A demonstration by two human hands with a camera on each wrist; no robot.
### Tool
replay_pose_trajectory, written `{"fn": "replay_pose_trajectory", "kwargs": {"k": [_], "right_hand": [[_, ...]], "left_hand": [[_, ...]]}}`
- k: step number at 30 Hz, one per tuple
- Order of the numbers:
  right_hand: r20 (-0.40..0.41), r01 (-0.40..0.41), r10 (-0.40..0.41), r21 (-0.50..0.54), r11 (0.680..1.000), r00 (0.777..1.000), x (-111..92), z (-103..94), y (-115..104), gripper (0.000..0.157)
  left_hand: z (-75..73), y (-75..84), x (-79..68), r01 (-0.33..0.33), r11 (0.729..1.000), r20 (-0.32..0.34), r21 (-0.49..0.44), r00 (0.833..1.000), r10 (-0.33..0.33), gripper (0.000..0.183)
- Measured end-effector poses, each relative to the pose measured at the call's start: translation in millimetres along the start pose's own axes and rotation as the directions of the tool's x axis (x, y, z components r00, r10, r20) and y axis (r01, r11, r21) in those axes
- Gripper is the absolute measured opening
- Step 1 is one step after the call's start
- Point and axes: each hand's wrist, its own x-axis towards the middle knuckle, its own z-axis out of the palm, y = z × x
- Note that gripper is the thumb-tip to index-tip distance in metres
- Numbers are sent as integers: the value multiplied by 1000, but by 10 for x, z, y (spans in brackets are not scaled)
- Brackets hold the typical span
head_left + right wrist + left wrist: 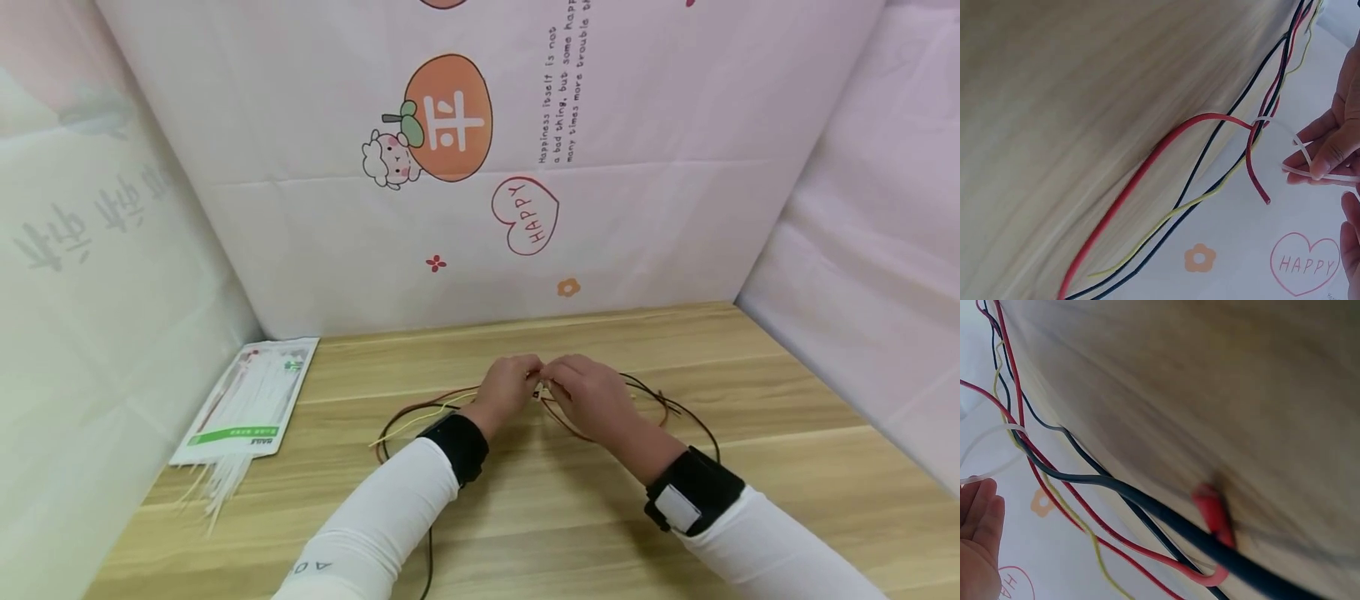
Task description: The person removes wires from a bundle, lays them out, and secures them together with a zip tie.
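Observation:
A bundle of red, black and yellow wires (1259, 134) runs between the hands, with a white cable tie (1290, 128) looped around it. My left hand (506, 385) pinches the cable tie between thumb and fingers, seen best in the right wrist view. Close beside it, my right hand (588, 396) has its fingertips drawn together at the tie; the right wrist view cuts off most of that hand. In the left wrist view, my left hand's fingers (988, 515) touch the cable tie (985, 432) at the edge. A red wire end (1207, 494) shows close up.
On the left of the wooden table (525, 517) lies a printed white bag (243, 400), with several loose cable ties (227, 482) sticking out. Wire ends (701, 425) spread to the right. A printed white cloth wall (337, 250) stands behind, with cloth at both sides.

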Motion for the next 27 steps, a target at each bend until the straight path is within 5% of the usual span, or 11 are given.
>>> {"fn": "replay_pose_trajectory", "kwargs": {"k": [12, 22, 27], "right_hand": [[44, -93, 94, -28, 995, 995, 27, 50, 18, 14], [1, 0, 1, -29, 1000, 1000, -12, 70, 36, 9], [-39, 28, -28, -17, 999, 999, -47, 72, 23, 45]], "left_hand": [[-55, 53, -37, -10, 1000, -25, 2, 1000, 10, 10], [-81, 47, -17, -50, 998, 26, 44, 998, 49, 8], [-74, 14, -1, -58, 997, 79, 50, 995, 54, 9]]}}
